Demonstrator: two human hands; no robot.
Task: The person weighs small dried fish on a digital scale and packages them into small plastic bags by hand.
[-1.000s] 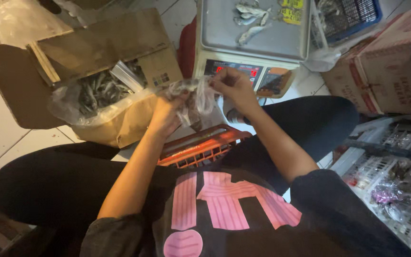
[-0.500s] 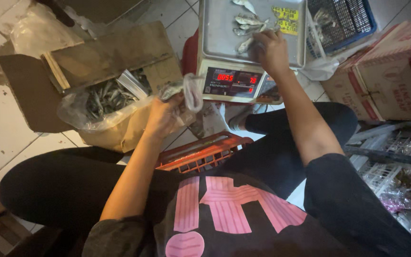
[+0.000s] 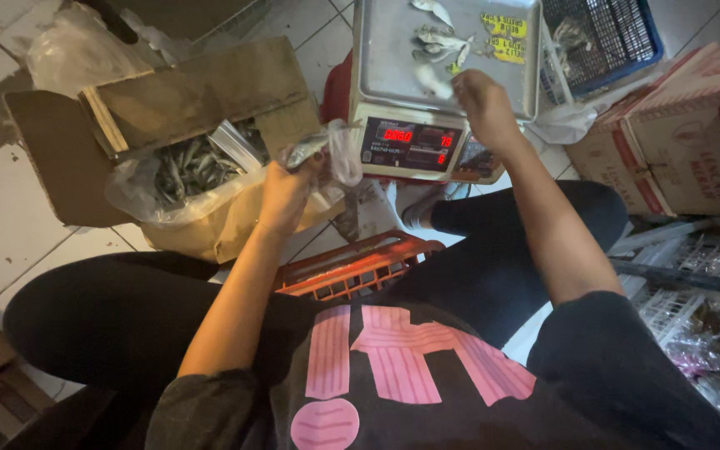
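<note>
So the person's sitting on the tiled floor (image 3: 10,242) with a scale (image 3: 427,92) right in front of their knees. The left hand (image 3: 285,193) is closed around a small clear bag (image 3: 331,154) with a few little fish in it, held up just left of the scale's red display. The right hand (image 3: 481,104) is over the steel pan, fingers curled down by the loose fish (image 3: 439,40) lying there; can't tell if it's actually pinching one, it's a bit blurry.

Left of the bag there's an open cardboard box (image 3: 202,100) lined with plastic and full of more fish. An orange crate (image 3: 352,265) sits between the legs. A blue basket (image 3: 602,37) is behind the scale on the right, stacked cartons (image 3: 693,133) beside it. The right forearm crosses the corner of the scale, hiding part of the keypad.
</note>
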